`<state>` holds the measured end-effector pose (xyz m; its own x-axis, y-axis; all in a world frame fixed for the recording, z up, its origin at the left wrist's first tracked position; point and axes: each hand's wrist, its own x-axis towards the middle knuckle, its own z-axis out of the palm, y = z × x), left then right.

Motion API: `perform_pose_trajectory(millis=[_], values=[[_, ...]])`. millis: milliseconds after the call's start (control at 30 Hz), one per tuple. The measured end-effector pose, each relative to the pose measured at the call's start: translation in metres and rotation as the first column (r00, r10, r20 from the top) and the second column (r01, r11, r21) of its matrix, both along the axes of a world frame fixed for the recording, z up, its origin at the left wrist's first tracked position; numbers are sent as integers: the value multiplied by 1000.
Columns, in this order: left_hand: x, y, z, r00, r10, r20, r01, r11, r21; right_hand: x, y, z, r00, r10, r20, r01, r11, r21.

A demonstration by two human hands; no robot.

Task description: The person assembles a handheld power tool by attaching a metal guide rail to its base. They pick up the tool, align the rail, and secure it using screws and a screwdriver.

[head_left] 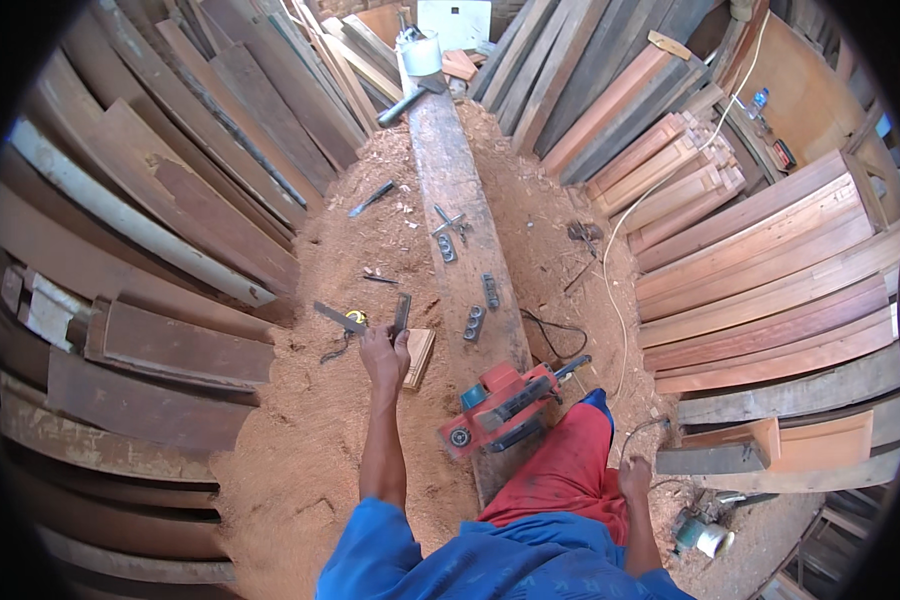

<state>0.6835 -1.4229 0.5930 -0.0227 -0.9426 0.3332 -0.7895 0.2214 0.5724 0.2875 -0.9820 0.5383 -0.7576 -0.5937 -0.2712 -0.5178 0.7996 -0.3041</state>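
Observation:
My left hand (382, 355) is closed around a try square, whose dark arm (402, 312) and thin blade (335, 318) stick out past the fingers. Beneath and right of that hand lies a short pale wood block (420, 358). A yellow tape measure (356, 317) sits just beyond, beside the blade. My right hand (634, 476) is down by my red-clothed leg, its fingers curled; a thin dark cord runs close to it, but what it holds is unclear. Between the hands, a red power planer (505, 405) rests on the long wooden plank (450, 150).
Several small grey metal pieces (473, 322) lie on the plank, with a hammer (410, 102) and white bucket (422, 56) at its far end. A chisel (372, 198) lies on the sawdust. Stacked boards (195, 210) line both sides. A pale cable (625, 220) crosses the right floor; a green power tool (695, 535) lies lower right.

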Motion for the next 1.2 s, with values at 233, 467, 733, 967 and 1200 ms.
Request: perform_pose_trajectory(millis=[233,467,733,967,1200], values=[[-62,100,140,902,-428,-57,406,886,-222,106,-171,179,677,504,537,-2,731,-683],[-169,204,170,609,-793,4,745,570,-345,103,-162,203,572,570,590,443,391,-807],[-187,258,107,394,-466,-792,818,571,72,0,1,160,760,-32,650,623,322,-713],[-127,213,121,841,-518,155,535,838,-108,-16,83,116,815,-373,443,579,496,-647],[-136,138,88,668,-670,322,461,714,527,4,10,156,903,-161,398,408,614,-676]])
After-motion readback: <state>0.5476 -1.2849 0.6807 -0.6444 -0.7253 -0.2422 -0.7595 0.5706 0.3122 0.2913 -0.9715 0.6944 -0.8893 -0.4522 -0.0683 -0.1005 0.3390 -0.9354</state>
